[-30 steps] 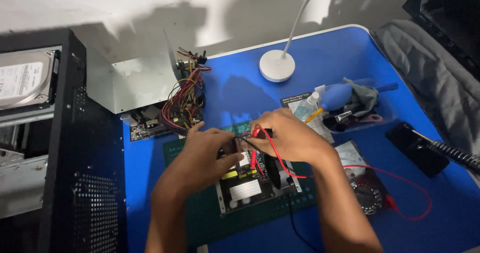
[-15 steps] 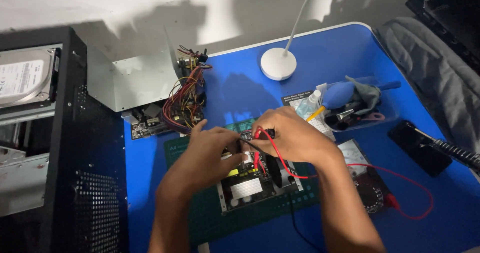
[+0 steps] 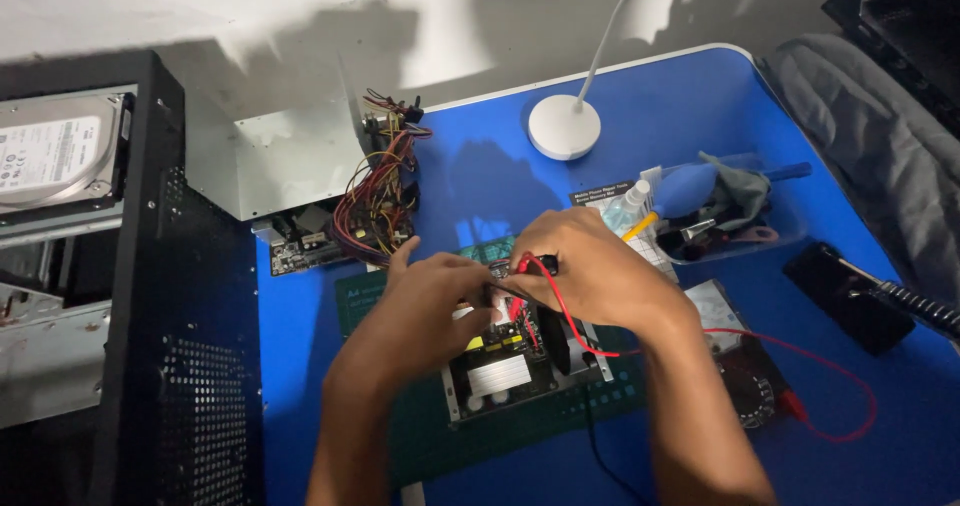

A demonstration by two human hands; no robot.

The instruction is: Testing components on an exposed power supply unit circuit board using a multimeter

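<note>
Circuit board: on green mat, near front edge of blue table | Left hand: fingers curled, pinching black probe over board | Right hand: closed round red probe, red lead trailing right | Meter: just right of mat.

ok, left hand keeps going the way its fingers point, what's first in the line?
Likely the right hand: the left hand points up and right, its fingertips already meeting it over the open circuit board. Depth unclear.
</note>
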